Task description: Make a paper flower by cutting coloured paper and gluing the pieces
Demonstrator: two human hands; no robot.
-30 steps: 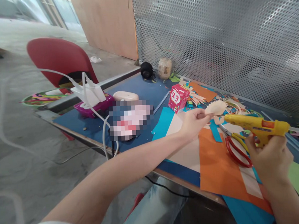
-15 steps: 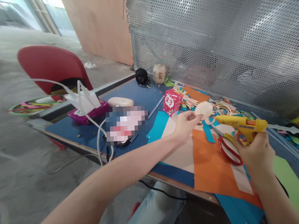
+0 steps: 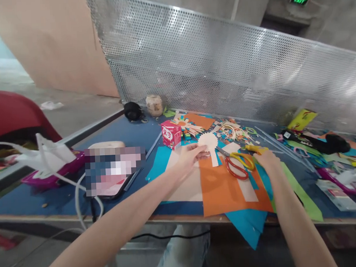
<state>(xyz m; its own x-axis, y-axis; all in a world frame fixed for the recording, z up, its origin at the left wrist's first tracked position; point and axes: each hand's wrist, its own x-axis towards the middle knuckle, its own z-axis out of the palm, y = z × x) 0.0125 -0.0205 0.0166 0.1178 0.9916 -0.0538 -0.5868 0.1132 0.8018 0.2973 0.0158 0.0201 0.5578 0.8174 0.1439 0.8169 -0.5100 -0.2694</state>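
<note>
Scissors: lying between hands
Left hand: fingers pinching paper disc
Right hand: fingers curling round glue gun
Blue paper: overhanging front edge of table

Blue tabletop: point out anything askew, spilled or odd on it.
A blue paper sheet juts askew past the front edge of the tabletop from under an orange sheet, its corner unsupported. Paper scraps lie strewn untidily near the perforated panel.
</note>
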